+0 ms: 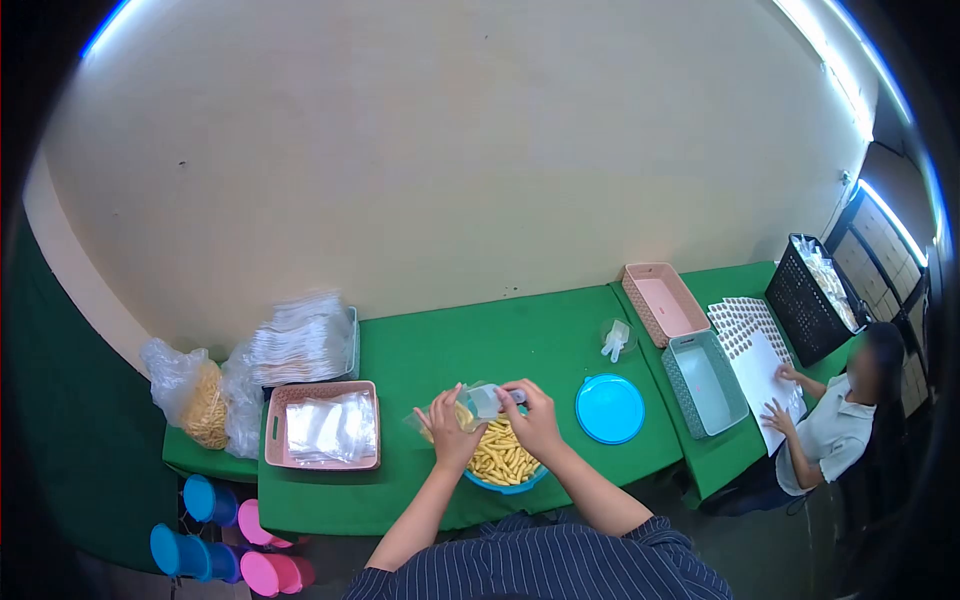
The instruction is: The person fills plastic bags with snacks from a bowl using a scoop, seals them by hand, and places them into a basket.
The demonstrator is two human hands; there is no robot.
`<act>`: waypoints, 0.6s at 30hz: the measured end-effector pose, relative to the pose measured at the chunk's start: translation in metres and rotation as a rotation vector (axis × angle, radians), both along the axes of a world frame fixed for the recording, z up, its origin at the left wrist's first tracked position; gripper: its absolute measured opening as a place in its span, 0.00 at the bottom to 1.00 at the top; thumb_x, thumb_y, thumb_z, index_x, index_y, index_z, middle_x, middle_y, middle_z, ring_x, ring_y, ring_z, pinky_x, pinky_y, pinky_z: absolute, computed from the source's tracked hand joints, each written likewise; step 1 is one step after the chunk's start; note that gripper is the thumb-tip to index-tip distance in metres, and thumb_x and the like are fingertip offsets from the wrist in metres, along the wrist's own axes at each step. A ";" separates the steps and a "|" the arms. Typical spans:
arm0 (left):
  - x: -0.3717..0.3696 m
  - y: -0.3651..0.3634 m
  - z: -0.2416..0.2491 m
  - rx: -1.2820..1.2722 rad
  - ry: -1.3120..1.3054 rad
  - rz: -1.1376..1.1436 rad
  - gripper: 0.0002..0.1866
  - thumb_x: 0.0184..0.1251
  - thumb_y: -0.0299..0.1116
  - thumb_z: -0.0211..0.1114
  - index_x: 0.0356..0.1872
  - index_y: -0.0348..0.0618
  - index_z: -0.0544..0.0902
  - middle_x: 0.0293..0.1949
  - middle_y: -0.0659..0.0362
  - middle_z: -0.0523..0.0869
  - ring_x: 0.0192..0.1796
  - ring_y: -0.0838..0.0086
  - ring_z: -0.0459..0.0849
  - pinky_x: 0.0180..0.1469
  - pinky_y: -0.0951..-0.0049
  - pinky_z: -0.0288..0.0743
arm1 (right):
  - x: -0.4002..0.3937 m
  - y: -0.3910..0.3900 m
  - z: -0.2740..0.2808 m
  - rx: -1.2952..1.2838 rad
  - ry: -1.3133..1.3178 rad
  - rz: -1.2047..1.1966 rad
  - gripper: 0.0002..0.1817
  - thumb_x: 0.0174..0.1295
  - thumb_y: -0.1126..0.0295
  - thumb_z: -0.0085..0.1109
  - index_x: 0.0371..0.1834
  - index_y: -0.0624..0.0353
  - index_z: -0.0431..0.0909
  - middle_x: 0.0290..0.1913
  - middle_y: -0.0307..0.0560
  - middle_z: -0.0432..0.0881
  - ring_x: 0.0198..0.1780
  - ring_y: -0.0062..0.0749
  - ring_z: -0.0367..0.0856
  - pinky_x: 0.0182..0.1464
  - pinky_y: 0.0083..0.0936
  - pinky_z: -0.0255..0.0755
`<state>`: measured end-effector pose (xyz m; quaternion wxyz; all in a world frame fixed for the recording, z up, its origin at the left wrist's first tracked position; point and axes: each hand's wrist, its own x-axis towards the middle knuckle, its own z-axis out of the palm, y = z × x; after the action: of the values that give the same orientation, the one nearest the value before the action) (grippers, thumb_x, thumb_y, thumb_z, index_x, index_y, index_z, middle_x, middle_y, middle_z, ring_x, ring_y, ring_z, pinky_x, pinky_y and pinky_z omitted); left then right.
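Note:
My left hand (452,434) is closed around a clear plastic bag (420,424) with some yellow stick-shaped snacks inside. In my right hand (533,420) is the handle of a clear plastic scoop (483,401), whose head is at the bag's mouth. Whether anything is in the scoop I cannot make out. Below both hands sits a blue tub (507,489) of yellow snack sticks (500,458), partly covered by my hands. A round blue lid (610,409) lies on the green cloth to the right.
A pink basket (272,462) of clear bags and a stack of packets (300,340) stand left, beside bagged snacks (205,405). Right are pink (665,303) and grey-green baskets (705,385). A person (835,430) works over a white sheet (765,390). A small scoop (615,340) lies behind the lid.

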<state>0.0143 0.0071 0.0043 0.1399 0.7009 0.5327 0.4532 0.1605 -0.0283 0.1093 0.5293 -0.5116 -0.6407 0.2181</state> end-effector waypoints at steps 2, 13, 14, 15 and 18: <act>-0.001 -0.001 0.001 -0.030 -0.035 -0.013 0.45 0.40 0.39 0.78 0.66 0.55 0.67 0.59 0.58 0.73 0.67 0.60 0.67 0.73 0.34 0.27 | 0.006 -0.004 0.007 0.044 0.103 -0.036 0.10 0.69 0.70 0.57 0.41 0.68 0.78 0.34 0.46 0.81 0.34 0.24 0.83 0.36 0.21 0.77; -0.035 0.014 0.046 0.166 -0.452 0.073 0.46 0.48 0.36 0.75 0.70 0.51 0.59 0.63 0.52 0.69 0.68 0.57 0.66 0.74 0.43 0.45 | 0.063 -0.009 -0.046 -0.270 0.396 -0.136 0.12 0.70 0.65 0.57 0.39 0.66 0.79 0.29 0.42 0.82 0.29 0.19 0.80 0.33 0.18 0.76; -0.046 0.018 0.060 0.263 -0.680 0.058 0.47 0.49 0.36 0.75 0.71 0.51 0.57 0.64 0.50 0.68 0.68 0.56 0.66 0.74 0.46 0.50 | 0.066 -0.009 -0.058 -0.316 0.349 -0.088 0.12 0.68 0.66 0.59 0.39 0.67 0.79 0.29 0.43 0.83 0.29 0.22 0.83 0.33 0.19 0.77; -0.061 0.020 0.075 0.263 -0.677 0.064 0.47 0.49 0.36 0.75 0.71 0.51 0.57 0.64 0.50 0.68 0.68 0.56 0.66 0.74 0.46 0.50 | 0.063 -0.012 -0.061 -0.320 0.349 -0.081 0.12 0.68 0.66 0.59 0.39 0.67 0.79 0.29 0.43 0.83 0.29 0.22 0.83 0.33 0.19 0.77; -0.098 0.007 0.120 0.207 -1.096 -0.192 0.49 0.48 0.39 0.77 0.71 0.53 0.56 0.64 0.48 0.67 0.65 0.54 0.69 0.72 0.52 0.58 | 0.055 -0.017 -0.056 -0.455 0.365 0.051 0.10 0.68 0.71 0.57 0.42 0.70 0.78 0.33 0.48 0.84 0.34 0.27 0.86 0.36 0.23 0.81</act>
<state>-0.0832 0.0139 0.1245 0.3671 0.4186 0.2686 0.7860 0.2158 -0.0452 0.0535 0.5020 -0.5530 -0.4822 0.4579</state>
